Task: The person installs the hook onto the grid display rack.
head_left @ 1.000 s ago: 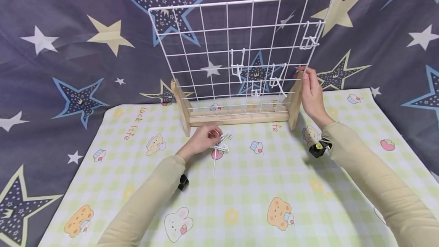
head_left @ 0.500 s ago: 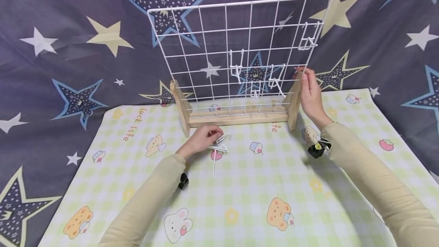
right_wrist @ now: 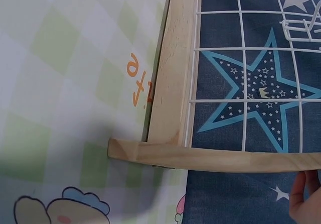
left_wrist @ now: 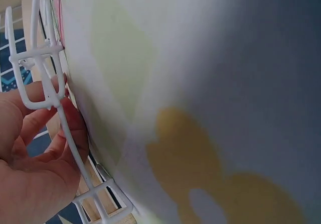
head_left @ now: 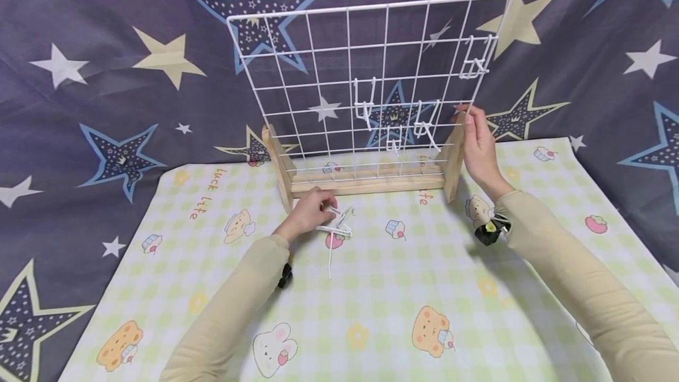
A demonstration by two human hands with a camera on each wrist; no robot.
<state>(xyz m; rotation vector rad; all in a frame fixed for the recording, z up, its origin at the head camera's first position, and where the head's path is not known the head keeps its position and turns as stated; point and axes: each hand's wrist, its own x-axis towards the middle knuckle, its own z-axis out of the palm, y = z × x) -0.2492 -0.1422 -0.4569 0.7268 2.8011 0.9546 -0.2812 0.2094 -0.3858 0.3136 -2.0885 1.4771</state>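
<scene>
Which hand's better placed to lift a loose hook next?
Left, most likely. The left hand has its fingers right at the loose hooks, while the right hand is farther off, holding the wooden post, so it would probably have to let go first.

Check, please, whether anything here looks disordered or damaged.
No damage shows. Only the loose white hooks look untidy: they are jumbled together at the left hand, whereas four other hooks hang on the wire grid.
</scene>
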